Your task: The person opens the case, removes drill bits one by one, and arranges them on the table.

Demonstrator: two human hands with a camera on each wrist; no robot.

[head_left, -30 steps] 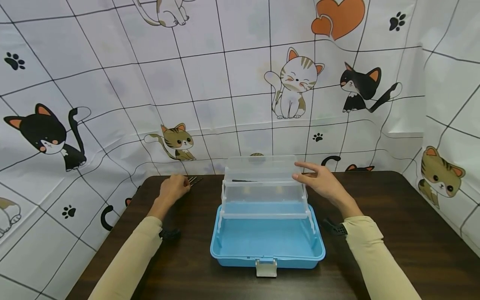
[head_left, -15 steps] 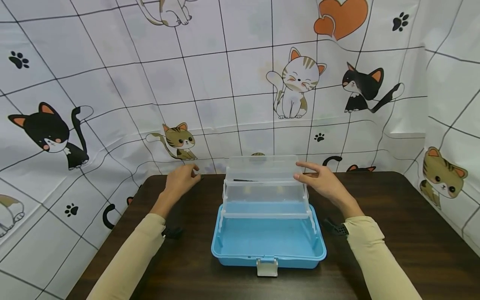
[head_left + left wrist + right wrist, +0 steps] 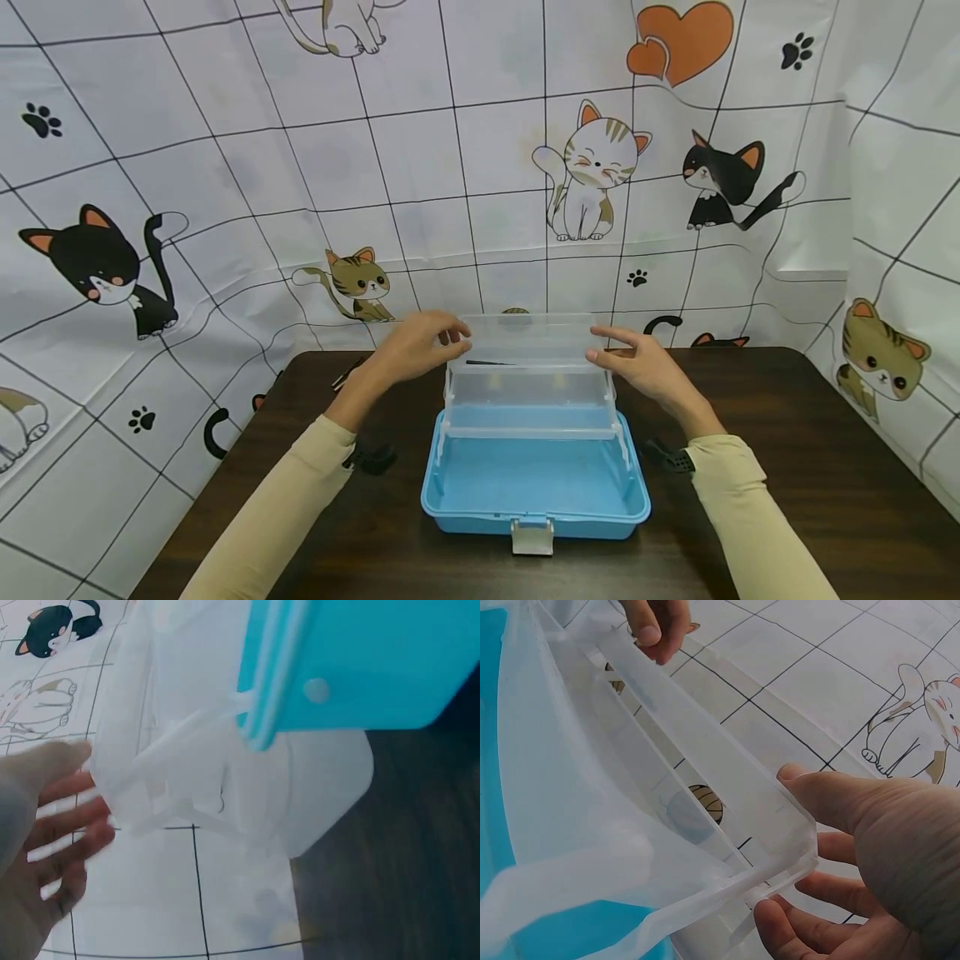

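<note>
A light blue toolbox (image 3: 536, 483) stands with its clear tiered trays (image 3: 532, 387) raised behind the base. My right hand (image 3: 647, 365) holds the right corner of the upper tray (image 3: 705, 742), thumb at the rim and fingers round the lower edge. My left hand (image 3: 417, 346) is at the upper tray's left end, fingers loosely bent; nothing shows between them. In the left wrist view that hand (image 3: 45, 840) is beside the tray's pale edge, and contact cannot be told. A thin dark strip (image 3: 490, 362) shows through the upper tray.
Small thin dark pieces (image 3: 347, 372) lie on the brown table (image 3: 750, 467) behind my left wrist, partly hidden. The box's white latch (image 3: 532, 537) hangs at its front. A cat-print sheet (image 3: 480, 167) rises along the table's back edge.
My left hand has moved right, from the small thin pieces at the table's back left to the upper tray's left end. The right hand has stayed at the tray corner.
</note>
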